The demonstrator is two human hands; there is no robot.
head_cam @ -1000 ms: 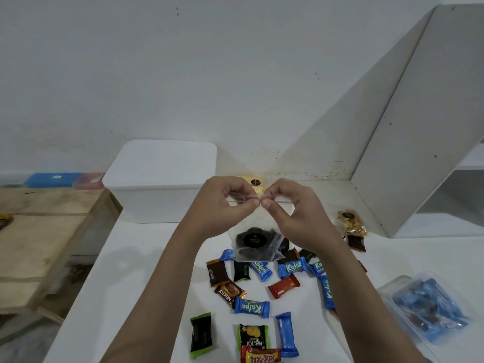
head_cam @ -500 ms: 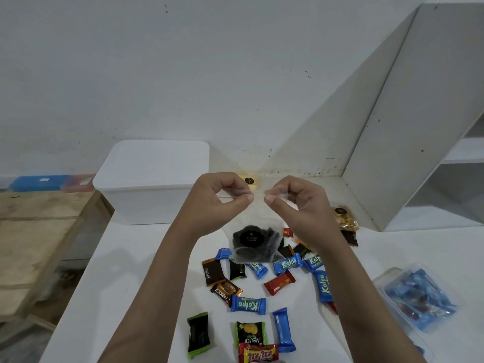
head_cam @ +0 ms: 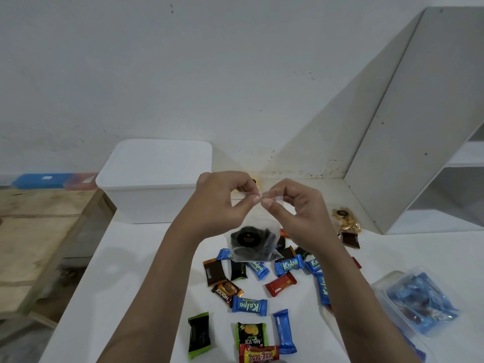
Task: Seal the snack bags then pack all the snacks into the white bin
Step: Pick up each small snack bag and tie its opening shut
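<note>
Snack bag (head_cam: 252, 241), clear plastic with dark contents and a round black label, held up above the white table (head_cam: 125, 284). Left hand (head_cam: 222, 203) and right hand (head_cam: 293, 208) each pinch its top edge between thumb and curled forefinger, thumb tips almost touching at the middle of the edge. Bag hangs below the hands, over a scatter of wrapped snacks (head_cam: 248, 305) in blue, red, black and green. White bin (head_cam: 154, 179) stands behind and left of the hands, against the wall. Bag of nuts (head_cam: 345, 221) lies to the right; bag of blue-wrapped candies (head_cam: 419, 299) lies near the table's right edge.
</note>
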